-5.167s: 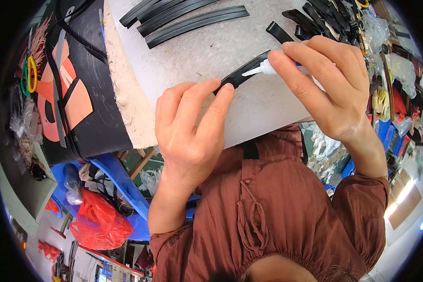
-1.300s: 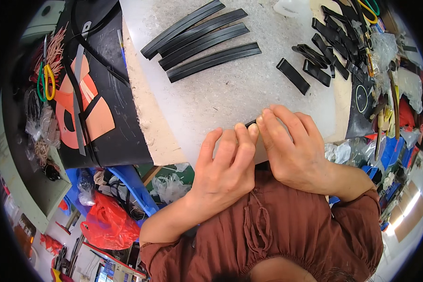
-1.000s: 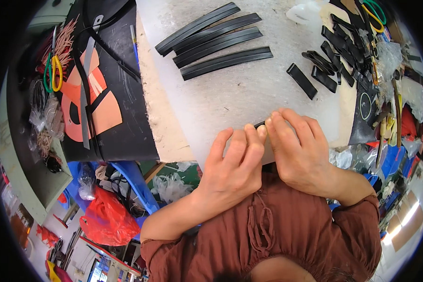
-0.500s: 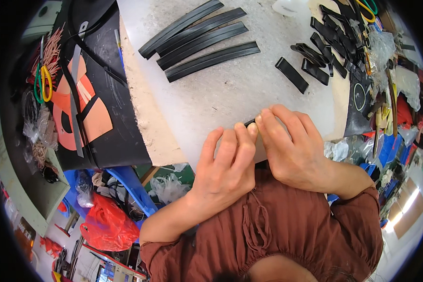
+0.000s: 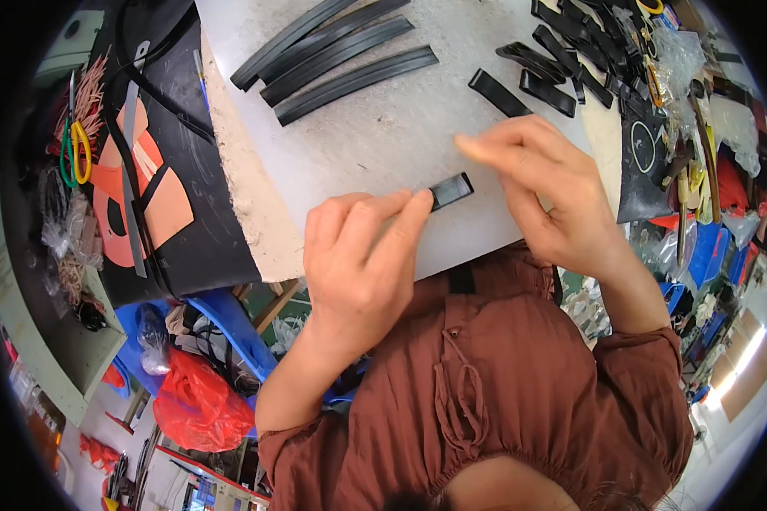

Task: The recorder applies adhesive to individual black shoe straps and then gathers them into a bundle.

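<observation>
Short black strip (image 5: 453,192) between hands, pinched at near end by left hand (image 5: 360,260), beside loosely open, apparently empty right hand (image 5: 562,189). Probably light, pliable, slick; best gripped across flat faces.

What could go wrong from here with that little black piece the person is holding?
The small black piece might slip or twist, since only the left hand pinches it, at one end. The right hand, apart from it, could perhaps nudge the short black strip lying just beyond.
</observation>
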The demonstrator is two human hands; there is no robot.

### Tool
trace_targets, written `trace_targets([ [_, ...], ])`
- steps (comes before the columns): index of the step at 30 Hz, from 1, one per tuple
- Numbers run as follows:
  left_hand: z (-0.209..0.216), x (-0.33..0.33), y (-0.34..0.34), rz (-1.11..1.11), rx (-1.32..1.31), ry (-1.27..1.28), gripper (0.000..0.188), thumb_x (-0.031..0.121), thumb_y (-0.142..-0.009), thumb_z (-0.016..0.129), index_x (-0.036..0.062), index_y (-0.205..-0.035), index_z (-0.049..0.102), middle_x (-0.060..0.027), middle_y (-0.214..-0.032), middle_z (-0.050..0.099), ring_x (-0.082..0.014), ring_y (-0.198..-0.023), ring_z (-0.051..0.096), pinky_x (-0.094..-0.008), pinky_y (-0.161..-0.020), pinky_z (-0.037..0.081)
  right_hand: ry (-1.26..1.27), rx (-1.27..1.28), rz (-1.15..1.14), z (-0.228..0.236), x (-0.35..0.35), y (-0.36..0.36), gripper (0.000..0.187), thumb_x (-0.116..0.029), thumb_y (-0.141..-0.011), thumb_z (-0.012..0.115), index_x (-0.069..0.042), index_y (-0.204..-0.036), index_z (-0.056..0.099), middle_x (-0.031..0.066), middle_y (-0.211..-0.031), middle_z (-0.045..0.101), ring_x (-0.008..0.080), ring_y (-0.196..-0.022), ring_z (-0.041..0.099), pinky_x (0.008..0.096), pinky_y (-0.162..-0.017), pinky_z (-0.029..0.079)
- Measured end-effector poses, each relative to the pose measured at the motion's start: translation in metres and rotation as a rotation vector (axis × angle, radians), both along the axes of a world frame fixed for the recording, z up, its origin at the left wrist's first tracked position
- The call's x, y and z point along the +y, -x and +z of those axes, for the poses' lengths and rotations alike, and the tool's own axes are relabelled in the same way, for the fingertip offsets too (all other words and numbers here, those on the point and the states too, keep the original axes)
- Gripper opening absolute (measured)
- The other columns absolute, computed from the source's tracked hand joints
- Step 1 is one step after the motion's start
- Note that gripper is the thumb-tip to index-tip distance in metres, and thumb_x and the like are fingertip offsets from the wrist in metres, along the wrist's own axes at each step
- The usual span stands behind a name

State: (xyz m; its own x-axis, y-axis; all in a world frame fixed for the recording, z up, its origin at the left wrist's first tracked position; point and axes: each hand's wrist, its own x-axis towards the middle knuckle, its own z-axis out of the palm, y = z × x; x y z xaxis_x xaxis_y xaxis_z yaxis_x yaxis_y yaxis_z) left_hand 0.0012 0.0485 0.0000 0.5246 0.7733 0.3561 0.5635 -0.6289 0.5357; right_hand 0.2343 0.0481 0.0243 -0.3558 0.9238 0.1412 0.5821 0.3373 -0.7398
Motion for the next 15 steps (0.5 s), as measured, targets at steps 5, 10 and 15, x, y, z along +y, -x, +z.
trace_targets([
  [5,-0.001,0.001,-0.007,0.068,-0.128,0.054,0.027,-0.002,-0.077,0.075,0.0019,-0.103,0.069,-0.0075,-0.094,0.067,-0.0251,-0.079,0.062,-0.0365,-0.073,0.046,-0.118,0.041,0.012,-0.01,-0.003,0.009,0.044,0.009,-0.075,0.066,-0.003,-0.117,0.07,0.0115,-0.101,0.068,0.0334,-0.092,0.062,0.0383,-0.078,0.052],
  [10,0.009,-0.005,-0.005,0.187,-0.353,0.374,0.018,-0.002,-0.09,0.07,-0.0026,-0.107,0.066,-0.0095,-0.095,0.068,-0.0181,-0.076,0.065,-0.0288,-0.07,0.051,0.209,0.254,-0.083,0.0,-0.006,0.007,0.034,0.002,-0.085,0.071,-0.002,-0.119,0.071,0.0089,-0.097,0.068,0.0201,-0.086,0.066,0.0305,-0.077,0.053],
  [15,0.026,0.001,-0.006,0.239,-0.744,0.986,0.019,0.001,-0.098,0.064,-0.0043,-0.115,0.062,-0.0073,-0.097,0.067,-0.0086,-0.079,0.063,-0.0215,-0.07,0.052,0.662,0.638,-0.22,0.005,-0.009,0.006,0.033,-0.002,-0.09,0.072,-0.005,-0.123,0.071,0.0032,-0.095,0.065,0.0077,-0.087,0.061,0.0246,-0.077,0.052],
])
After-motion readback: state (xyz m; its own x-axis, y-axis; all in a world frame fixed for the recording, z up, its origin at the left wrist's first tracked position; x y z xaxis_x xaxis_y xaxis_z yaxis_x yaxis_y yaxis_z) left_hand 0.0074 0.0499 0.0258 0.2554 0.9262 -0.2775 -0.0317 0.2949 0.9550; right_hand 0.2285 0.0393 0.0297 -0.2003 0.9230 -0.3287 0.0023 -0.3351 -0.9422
